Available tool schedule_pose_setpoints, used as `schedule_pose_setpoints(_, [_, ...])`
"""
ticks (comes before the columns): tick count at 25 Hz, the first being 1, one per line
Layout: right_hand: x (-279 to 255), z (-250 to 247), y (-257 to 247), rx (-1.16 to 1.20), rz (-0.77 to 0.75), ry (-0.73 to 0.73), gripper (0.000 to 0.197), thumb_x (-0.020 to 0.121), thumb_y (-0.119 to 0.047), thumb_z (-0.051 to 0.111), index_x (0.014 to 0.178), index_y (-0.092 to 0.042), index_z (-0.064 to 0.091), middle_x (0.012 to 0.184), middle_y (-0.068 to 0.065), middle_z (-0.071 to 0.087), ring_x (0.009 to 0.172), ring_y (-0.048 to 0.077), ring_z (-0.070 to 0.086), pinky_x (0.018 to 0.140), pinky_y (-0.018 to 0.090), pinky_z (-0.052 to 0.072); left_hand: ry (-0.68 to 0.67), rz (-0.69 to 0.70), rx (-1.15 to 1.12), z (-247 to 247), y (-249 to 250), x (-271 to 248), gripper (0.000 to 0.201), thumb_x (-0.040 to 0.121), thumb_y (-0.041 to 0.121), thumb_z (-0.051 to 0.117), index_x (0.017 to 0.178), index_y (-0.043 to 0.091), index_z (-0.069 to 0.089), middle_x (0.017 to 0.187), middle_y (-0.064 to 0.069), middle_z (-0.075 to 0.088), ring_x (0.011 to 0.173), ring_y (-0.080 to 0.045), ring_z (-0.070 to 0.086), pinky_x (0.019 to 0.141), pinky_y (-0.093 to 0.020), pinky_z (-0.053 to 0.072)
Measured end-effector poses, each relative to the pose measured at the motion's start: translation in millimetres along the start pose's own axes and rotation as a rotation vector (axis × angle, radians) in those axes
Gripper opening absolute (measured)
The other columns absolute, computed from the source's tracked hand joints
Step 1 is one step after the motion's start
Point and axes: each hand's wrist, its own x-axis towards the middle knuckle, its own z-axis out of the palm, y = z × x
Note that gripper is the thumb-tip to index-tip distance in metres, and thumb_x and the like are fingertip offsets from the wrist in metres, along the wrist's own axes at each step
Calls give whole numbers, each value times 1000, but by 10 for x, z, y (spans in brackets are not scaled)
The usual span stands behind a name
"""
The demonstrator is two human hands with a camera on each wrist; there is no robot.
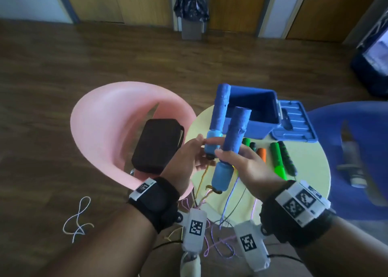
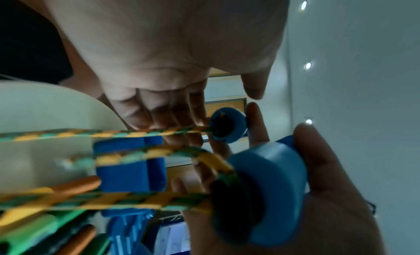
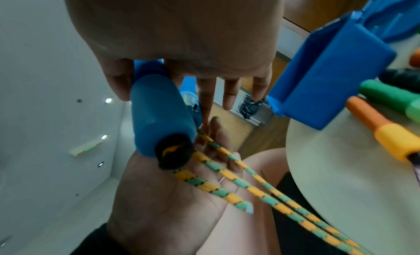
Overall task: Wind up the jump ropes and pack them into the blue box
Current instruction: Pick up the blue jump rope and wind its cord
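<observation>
Two blue jump-rope handles stand upright, side by side, above the near edge of the table. My left hand (image 1: 199, 148) pinches the far handle (image 1: 218, 108) at its light-blue lower part, thumb on top. My right hand (image 1: 231, 152) holds the nearer handle (image 1: 236, 129) between thumb and index finger (image 3: 156, 115); its other fingers are straight. The yellow-and-green rope (image 3: 238, 183) hangs from both handle ends across my left palm (image 3: 170, 205) and down past the table. The blue box (image 1: 260, 108) stands open behind the handles, its inside dark.
The box lid (image 1: 294, 123) lies to the right of the box on the round pale table (image 1: 310, 171). Green (image 1: 277, 159), orange (image 1: 262, 152) and black handles of other ropes lie there. A pink chair (image 1: 100, 129) holds a black case (image 1: 157, 144). A blue chair (image 1: 361, 146) stands right.
</observation>
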Motion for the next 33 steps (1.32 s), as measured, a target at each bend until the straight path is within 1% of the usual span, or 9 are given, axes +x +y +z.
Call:
schedule_pose_setpoints(3, [-211, -197, -164, -16, -87, -2, 34, 83, -26, 59, 115, -25, 70, 105, -6, 74, 96, 7, 67, 75, 16, 52, -83, 113, 2, 358, 183, -110, 50, 95, 48, 45, 118, 8, 63, 82, 5, 67, 63, -7, 54, 65, -27, 40])
schedule_pose_setpoints(7, [-465, -562, -249, 53, -135, 13, 44, 84, -38, 64, 128, -32, 64, 129, 9, 66, 123, 31, 57, 108, 59, 40, -77, 205, 94, 826, 212, -258, 31, 100, 34, 45, 112, 18, 68, 86, 4, 68, 58, -8, 42, 58, -28, 30])
schedule_pose_setpoints(10, [-675, -887, -349, 213, -177, 101, 47, 87, -36, 59, 134, -37, 58, 130, -5, 66, 125, 15, 57, 107, 39, 44, 5, 204, -5, 1219, 141, -389, 26, 94, 26, 48, 104, 11, 66, 81, -6, 68, 53, -12, 44, 54, -26, 35])
schedule_pose_setpoints(13, [-869, -1186, -394, 341, -168, 101, 45, 94, -44, 56, 138, -37, 53, 135, -2, 62, 131, 22, 52, 110, 45, 40, -37, 208, 18, 1592, -13, -506, 33, 84, 27, 50, 108, 15, 68, 95, -11, 70, 75, -21, 62, 62, -30, 47])
schedule_pose_setpoints(16, [-1126, -1361, -418, 412, -121, 75, 48, 94, -44, 51, 134, -18, 52, 109, 0, 72, 107, 22, 67, 85, 36, 54, -61, 261, 80, 1940, -186, -551, 35, 86, 28, 48, 113, 19, 68, 109, -7, 71, 94, -22, 62, 74, -34, 48])
schedule_pose_setpoints(19, [-1315, -1523, -346, 403, -112, 106, 43, 89, -48, 53, 124, -23, 58, 110, -1, 71, 110, 23, 67, 90, 39, 53, -109, 305, 135, 2234, -329, -613, 38, 86, 35, 58, 119, 17, 65, 112, -6, 70, 103, -26, 65, 95, -54, 50])
schedule_pose_setpoints(24, [-1517, -1787, -227, 348, 3, 162, 59, 84, -63, 59, 131, -28, 58, 118, 1, 68, 115, 27, 64, 90, 41, 52, -97, 318, 263, 2589, -449, -721, 38, 74, 26, 74, 108, 10, 66, 96, -13, 70, 83, -16, 65, 73, -29, 54])
schedule_pose_setpoints(29, [-1806, -2196, -228, -417, -243, 610, 102, 77, -57, 70, 157, -24, 16, 158, -5, 27, 147, 12, 23, 120, 35, 22, 17, 144, 371, 2518, -446, -615, 47, 59, 39, 78, 98, 13, 72, 91, -18, 72, 77, -23, 65, 77, -44, 52])
schedule_pose_setpoints(33, [-1969, -2335, -168, -1632, -718, 167, 119, 59, -74, 68, 155, -17, 26, 158, 9, 31, 149, 31, 21, 118, 53, 21, -164, 8, 493, 2527, -346, -587, 50, 56, 29, 81, 100, 6, 73, 86, -3, 69, 79, -17, 62, 73, -29, 50])
